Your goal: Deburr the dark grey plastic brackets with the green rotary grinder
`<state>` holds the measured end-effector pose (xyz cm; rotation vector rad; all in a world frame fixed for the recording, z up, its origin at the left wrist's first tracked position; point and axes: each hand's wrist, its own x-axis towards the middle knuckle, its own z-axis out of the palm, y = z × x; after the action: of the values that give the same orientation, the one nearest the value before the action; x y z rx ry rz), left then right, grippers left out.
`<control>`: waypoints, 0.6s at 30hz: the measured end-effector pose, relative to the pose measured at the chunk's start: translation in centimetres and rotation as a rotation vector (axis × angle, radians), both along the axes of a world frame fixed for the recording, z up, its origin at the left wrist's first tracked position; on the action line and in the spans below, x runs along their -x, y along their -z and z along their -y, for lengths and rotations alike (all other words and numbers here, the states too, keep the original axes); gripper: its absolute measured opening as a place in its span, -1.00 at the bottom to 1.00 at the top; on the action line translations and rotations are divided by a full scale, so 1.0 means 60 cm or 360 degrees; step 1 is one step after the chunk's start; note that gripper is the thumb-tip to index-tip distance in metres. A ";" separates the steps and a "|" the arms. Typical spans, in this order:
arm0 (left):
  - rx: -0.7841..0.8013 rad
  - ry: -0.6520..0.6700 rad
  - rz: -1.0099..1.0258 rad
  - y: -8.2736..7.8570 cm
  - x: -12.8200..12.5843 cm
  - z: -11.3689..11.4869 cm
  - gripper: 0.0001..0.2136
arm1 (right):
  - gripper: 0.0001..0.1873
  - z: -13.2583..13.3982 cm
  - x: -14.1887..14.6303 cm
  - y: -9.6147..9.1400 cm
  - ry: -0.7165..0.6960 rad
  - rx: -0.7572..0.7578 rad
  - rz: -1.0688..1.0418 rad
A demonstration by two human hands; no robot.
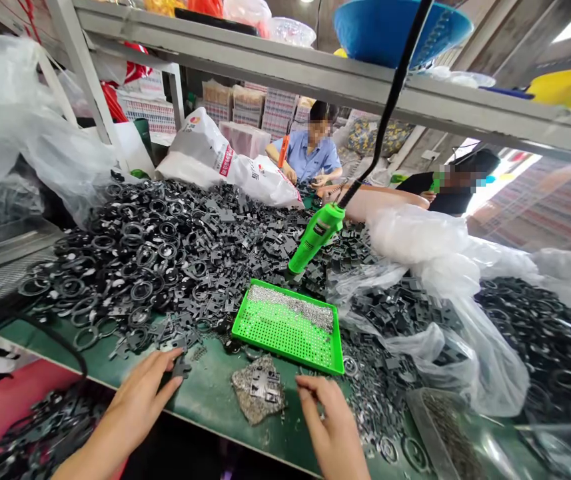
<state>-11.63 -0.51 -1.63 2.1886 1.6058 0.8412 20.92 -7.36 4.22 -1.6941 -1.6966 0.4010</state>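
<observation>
My left hand (140, 393) lies at the near left of the green table (205, 400), fingers stretched toward a small black plastic part (182, 366) that its fingertips touch. My right hand (328, 417) is curled just in front of the green perforated tray (290, 327), fingertips pinched near the tray's near edge; whatever they hold is too small to make out. Between the hands sits a small grey pad with a black part on it (260, 387). A green electric screwdriver (315, 239) hangs on a black cable above the tray.
A big heap of black rings and plastic parts (165, 247) covers the table behind the tray. Clear plastic bags (435, 280) spill parts at right. A clear tray (445, 433) stands near right. Two other people sit across the table under a metal shelf (315, 73).
</observation>
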 end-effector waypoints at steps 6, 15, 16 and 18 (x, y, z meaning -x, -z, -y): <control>0.0112 0.0028 0.0129 -0.035 -0.024 0.009 -0.78 | -0.80 -0.001 0.044 0.001 -0.0032 0.0101 -0.0307; 0.0562 0.0221 0.0935 -0.073 -0.137 0.062 -0.75 | -0.73 -0.005 0.088 0.002 -0.0197 0.0165 -0.0786; 0.0627 0.0234 0.1023 -0.075 -0.145 0.064 -0.73 | -0.72 -0.004 0.098 0.005 -0.0184 0.0173 -0.0866; 0.0734 0.0218 0.1143 -0.079 -0.154 0.066 -0.70 | -0.72 -0.002 0.116 0.014 -0.0101 0.0230 -0.1047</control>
<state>-2.41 -4.45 3.09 1.4225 1.1273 0.9495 13.98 -7.25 3.39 -1.3876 -1.2506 1.0064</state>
